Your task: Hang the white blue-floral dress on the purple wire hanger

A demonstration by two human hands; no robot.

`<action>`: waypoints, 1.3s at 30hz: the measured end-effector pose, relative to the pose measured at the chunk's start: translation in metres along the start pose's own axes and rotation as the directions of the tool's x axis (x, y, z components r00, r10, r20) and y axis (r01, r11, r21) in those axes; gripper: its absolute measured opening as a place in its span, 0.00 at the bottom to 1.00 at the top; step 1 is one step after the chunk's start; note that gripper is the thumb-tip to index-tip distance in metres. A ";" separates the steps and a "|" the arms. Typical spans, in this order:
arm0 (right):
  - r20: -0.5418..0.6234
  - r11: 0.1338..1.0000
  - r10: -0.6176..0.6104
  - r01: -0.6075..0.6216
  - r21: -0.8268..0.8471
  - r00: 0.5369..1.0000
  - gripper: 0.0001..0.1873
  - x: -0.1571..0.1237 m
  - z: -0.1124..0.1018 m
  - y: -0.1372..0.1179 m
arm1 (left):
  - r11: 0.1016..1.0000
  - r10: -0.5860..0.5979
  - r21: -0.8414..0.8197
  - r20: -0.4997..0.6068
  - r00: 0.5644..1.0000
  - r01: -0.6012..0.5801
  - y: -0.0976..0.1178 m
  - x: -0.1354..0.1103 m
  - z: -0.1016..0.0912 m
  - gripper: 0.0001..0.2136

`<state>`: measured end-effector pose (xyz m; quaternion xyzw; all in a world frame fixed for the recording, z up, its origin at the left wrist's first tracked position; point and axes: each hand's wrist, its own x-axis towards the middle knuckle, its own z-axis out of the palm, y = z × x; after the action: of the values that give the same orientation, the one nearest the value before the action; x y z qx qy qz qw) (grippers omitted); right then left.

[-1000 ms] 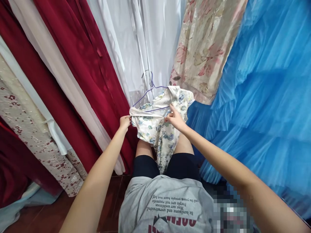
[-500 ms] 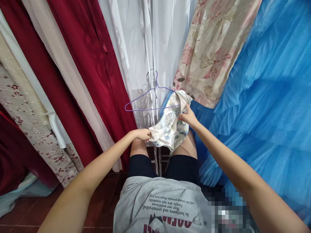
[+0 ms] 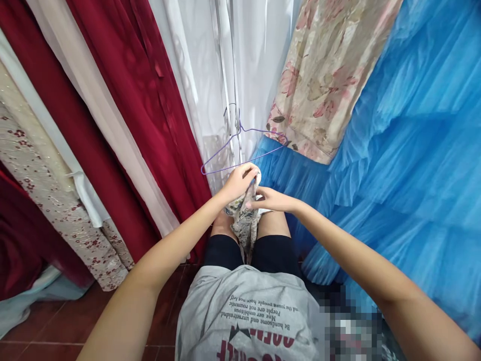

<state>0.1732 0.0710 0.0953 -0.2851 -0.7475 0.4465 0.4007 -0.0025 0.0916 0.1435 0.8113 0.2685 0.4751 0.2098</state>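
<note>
A small floral garment [image 3: 245, 220], pale with blue and dark print, hangs bunched between my hands, in front of my thighs. Its exact kind cannot be made out. My left hand [image 3: 238, 181] grips its upper edge with fingers bent round the cloth. Lower and to the right, my right hand [image 3: 272, 199] pinches the garment's side between thumb and fingers. Just beyond my hands a purple wire hanger [image 3: 221, 149] hangs bare and tilted, apart from the cloth.
White drapes [image 3: 203, 75] hang straight ahead behind the hanger. Dark red drapes [image 3: 124, 100] are on the left, alongside a flowered cloth [image 3: 48, 200]. To the right hang a beige floral fabric [image 3: 323, 85] and blue ruffled tulle [image 3: 409, 165]. Below lies a red tiled floor [image 3: 158, 311].
The garment has come off the hanger's right side and is now bunched lower. My left hand has moved up and right; my right hand has come left and down, closer to it.
</note>
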 end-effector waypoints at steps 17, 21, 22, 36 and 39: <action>-0.024 0.976 0.216 -0.216 -0.004 0.976 0.18 0.001 -0.059 -0.053 | 0.813 -0.501 0.528 0.423 0.755 0.244 -0.060 -0.092 -0.091 0.26; -0.163 0.906 0.091 -0.150 -0.396 0.982 0.20 0.025 -0.087 -0.017 | 0.715 -0.490 0.645 0.187 0.852 0.270 -0.078 -0.090 -0.143 0.19; -0.177 0.847 0.033 -0.121 -0.518 0.984 0.22 0.032 -0.091 -0.008 | 0.718 -0.445 0.644 0.133 0.885 0.264 -0.078 -0.086 -0.152 0.17; -0.237 0.323 0.064 -0.245 -0.914 0.969 0.14 0.092 -0.055 -0.002 | 0.882 0.001 0.462 -0.194 0.981 0.091 -0.043 0.021 -0.124 0.11; -0.191 0.378 0.006 -0.179 -0.908 0.982 0.11 0.080 -0.063 -0.014 | 0.828 0.071 0.552 -0.269 0.960 0.094 -0.039 0.032 -0.120 0.11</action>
<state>0.1846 0.1550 0.1525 -0.5344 -0.8184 -0.0455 0.2064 -0.1044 0.1520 0.1968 0.7603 0.4274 0.4835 -0.0742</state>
